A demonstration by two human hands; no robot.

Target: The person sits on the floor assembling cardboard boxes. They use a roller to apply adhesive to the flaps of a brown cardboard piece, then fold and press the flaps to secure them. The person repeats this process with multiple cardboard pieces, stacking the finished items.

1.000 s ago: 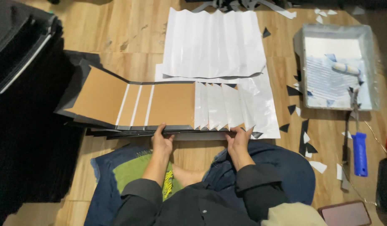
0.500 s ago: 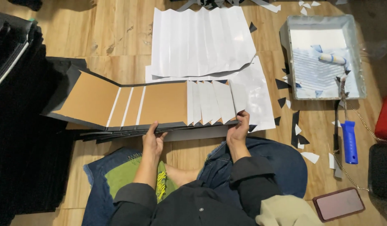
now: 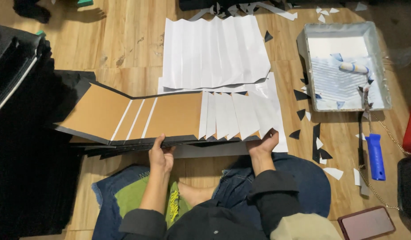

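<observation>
A long stack of black-edged boards with a brown cardboard face and white stripes (image 3: 138, 118) is held just above the wooden floor (image 3: 125, 66), spanning from the dark area at the left across to the middle of the view. Its right part is overlapped by a fan of white paper strips (image 3: 236, 115). The near edge of the stack is gripped by both hands: the left hand (image 3: 161, 155) is curled over that edge near the middle, thumb on top, and the right hand (image 3: 264, 144) is closed on the edge at the right end, beside the last white strip. The stack lies directly in front of the hands, just beyond the knees in blue jeans (image 3: 298, 178).

Beyond the far edge, a large creased white paper sheet (image 3: 216, 51) is spread on the floor, partly over another white sheet. To the right, past small black and white paper offcuts (image 3: 318, 144), a grey metal paint tray (image 3: 343, 66) with a small roller in it is seen, and a blue-handled tool (image 3: 375, 155) lies just below the tray. A phone with a dark screen (image 3: 366, 222) rests near the lower right corner. Bare floor is left open at the upper left; the left side is closed off by black material (image 3: 27, 169).
</observation>
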